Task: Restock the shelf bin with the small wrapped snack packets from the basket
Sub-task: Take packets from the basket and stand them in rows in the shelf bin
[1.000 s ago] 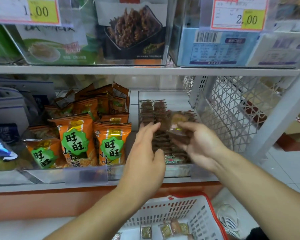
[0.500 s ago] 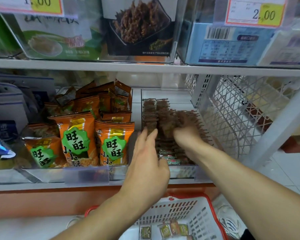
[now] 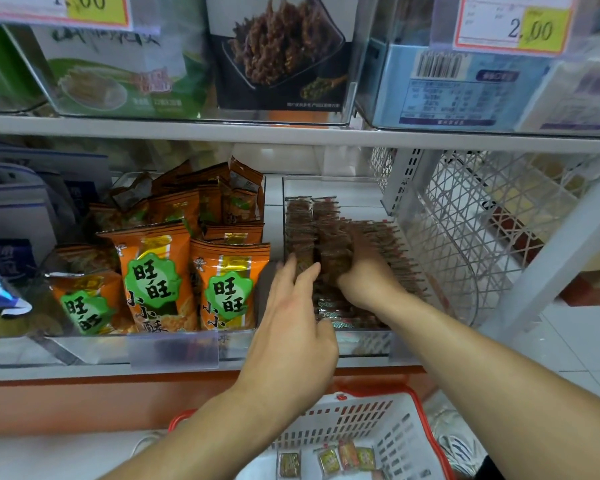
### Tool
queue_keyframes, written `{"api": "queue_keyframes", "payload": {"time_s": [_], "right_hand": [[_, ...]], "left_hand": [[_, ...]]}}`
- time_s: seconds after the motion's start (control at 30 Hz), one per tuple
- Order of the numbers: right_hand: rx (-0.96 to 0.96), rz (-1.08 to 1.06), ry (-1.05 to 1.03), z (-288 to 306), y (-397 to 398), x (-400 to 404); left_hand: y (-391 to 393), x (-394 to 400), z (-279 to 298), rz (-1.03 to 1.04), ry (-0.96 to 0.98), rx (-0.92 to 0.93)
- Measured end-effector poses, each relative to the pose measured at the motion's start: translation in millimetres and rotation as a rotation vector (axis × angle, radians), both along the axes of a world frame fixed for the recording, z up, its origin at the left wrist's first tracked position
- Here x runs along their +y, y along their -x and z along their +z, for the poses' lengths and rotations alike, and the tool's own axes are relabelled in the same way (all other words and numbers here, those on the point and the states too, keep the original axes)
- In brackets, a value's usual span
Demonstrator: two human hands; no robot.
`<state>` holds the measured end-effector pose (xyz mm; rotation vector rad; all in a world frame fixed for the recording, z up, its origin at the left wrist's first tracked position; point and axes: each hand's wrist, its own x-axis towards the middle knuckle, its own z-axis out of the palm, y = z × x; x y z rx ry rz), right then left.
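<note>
While four packets (image 3: pixel 329 460) lie in the basket (image 3: pixel 400 427), right hand (image 3: pixel 368 275) fingers grip bin (image 3: pixel 364 342) packets, left hand (image 3: pixel 291 337) fingers straight.

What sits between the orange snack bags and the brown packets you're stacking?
In the head view, the left hand and the clear bin wall stand between the orange bags and the brown packets.

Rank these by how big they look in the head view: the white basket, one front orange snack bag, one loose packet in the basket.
1. White basket, though part is cut off at the frame's edge.
2. Front orange snack bag.
3. Loose packet, clearly smallest, though it lies nearer the camera than the bag.
</note>
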<state>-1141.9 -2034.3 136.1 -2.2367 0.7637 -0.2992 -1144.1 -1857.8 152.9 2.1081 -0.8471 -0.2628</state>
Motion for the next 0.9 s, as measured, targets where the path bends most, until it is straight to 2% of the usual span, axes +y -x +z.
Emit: {"api": "queue_keyframes", "payload": {"time_s": [0.13,0.33,0.5,0.73,0.9], "right_hand": [[-0.087,0.003,-0.034,0.7,-2.9,1.9],[-0.077,0.077,-0.055,3.7,-2.8,0.5],[-0.113,0.022,-0.056,5.5,-2.6,1.3],[-0.021,0.1,0.019,4.8,-4.6,6.1],[-0.076,0.061,0.062,5.5,-1.9,4.7]], "left_hand": [[1.1,0.0,0.7,-0.005,-0.004,-0.011],[0.6,0.7,-0.3,-0.006,-0.018,-0.033],[0.8,-0.4,-1.8,-0.004,-0.021,-0.045],[0.8,0.0,-3.8,-0.008,-0.027,-0.072],[0.0,1.0,-3.6,-0.013,-0.026,-0.09]]}}
